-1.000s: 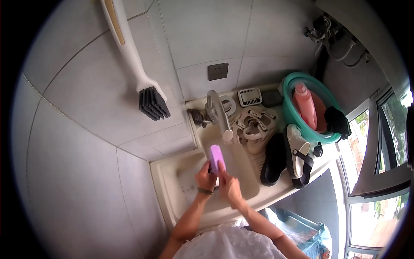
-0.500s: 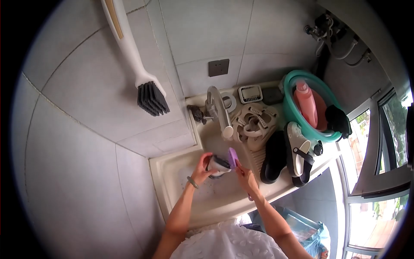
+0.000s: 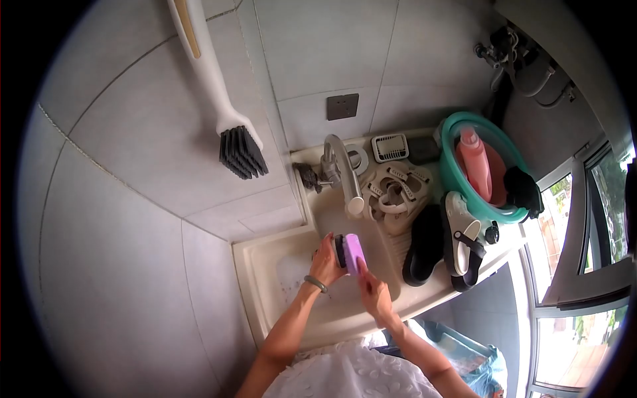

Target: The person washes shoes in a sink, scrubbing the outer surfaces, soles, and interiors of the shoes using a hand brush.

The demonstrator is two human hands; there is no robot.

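Observation:
Over the basin of the cream sink (image 3: 249,265), my left hand (image 3: 324,264) is closed around a white-and-black shoe (image 3: 340,251). Only a dark strip and a little of its pale side show past the fingers. A purple scrub brush (image 3: 355,253) is gripped by its handle in my right hand (image 3: 375,296). The brush head lies against the dark side of the shoe, its bristles hidden. Just above both hands, the metal faucet (image 3: 344,166) curves over the basin.
Cream sandals (image 3: 398,192), black insoles (image 3: 426,245) and a white-and-black clog (image 3: 460,232) lie on the washboard side. Behind them, a teal basin (image 3: 451,142) holds a pink bottle (image 3: 474,166). A large white brush (image 3: 219,86) hangs at upper left.
My left hand has turned the shoe, so its dark side now faces the brush. The brush has swung flat against it, where a small gap showed before. The view has shifted slightly.

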